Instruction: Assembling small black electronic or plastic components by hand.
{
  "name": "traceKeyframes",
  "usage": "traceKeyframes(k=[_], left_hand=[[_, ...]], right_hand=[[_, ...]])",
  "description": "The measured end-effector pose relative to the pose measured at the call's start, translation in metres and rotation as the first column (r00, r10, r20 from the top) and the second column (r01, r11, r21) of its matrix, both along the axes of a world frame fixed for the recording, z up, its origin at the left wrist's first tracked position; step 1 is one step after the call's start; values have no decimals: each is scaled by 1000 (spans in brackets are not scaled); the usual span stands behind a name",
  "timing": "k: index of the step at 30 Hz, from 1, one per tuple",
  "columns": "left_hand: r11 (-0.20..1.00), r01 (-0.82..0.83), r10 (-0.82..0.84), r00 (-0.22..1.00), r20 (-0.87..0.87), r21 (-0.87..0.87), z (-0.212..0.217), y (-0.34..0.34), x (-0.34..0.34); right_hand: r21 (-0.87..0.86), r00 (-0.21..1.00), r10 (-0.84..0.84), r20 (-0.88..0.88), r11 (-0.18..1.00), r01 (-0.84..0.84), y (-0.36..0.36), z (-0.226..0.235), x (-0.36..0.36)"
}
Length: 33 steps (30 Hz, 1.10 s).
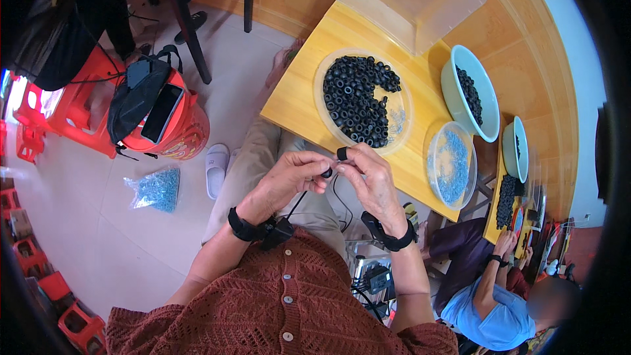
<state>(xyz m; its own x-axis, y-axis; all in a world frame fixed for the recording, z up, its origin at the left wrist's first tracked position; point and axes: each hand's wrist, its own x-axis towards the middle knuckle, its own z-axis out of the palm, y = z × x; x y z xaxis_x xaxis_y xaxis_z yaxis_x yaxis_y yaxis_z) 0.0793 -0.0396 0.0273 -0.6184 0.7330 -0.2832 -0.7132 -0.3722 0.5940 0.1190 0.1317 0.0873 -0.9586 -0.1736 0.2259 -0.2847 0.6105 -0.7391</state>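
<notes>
My left hand (296, 174) is closed in a pinch on a small round black part (327, 173), held low in front of the table edge. Close beside it, my right hand (371, 181) is also closed, thumb and fingers together. A black sleeve or ring (342, 153) sits at its index fingertip. Whatever lies between its thumb and finger is too small to make out. Just beyond the hands, a round clear tray (320, 95) holds many black ring-shaped parts (355, 102), with small pale-blue pieces scattered at its right side.
On the yellow table (296, 102) stand a clear dish (430, 164) of pale-blue pieces, a light-green basin (453, 92) with black parts and an upright clear bin (407, 0). A red bucket (187, 135) carries a phone. A person (490, 315) works at the right.
</notes>
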Motion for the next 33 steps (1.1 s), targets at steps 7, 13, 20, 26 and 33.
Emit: traceKeyframes(k=[7, 13, 20, 26, 33], left_hand=[[969, -94, 63, 989, 137, 227, -10, -6, -6], [927, -142, 76, 977, 197, 348, -10, -8, -7], [929, -133, 70, 979, 189, 344, -9, -7, -7], [959, -195, 197, 980, 14, 203, -3, -2, -1], [972, -205, 221, 965, -144, 116, 3, 0, 0]], right_hand=[[-172, 984, -154, 84, 971, 167, -10, 4, 3], [-228, 977, -185, 102, 952, 204, -11, 2, 3], [-297, 965, -186, 185, 926, 235, -18, -2, 9], [-345, 986, -152, 71, 924, 167, -30, 4, 8], [-333, 975, -157, 158, 921, 202, -24, 3, 10]])
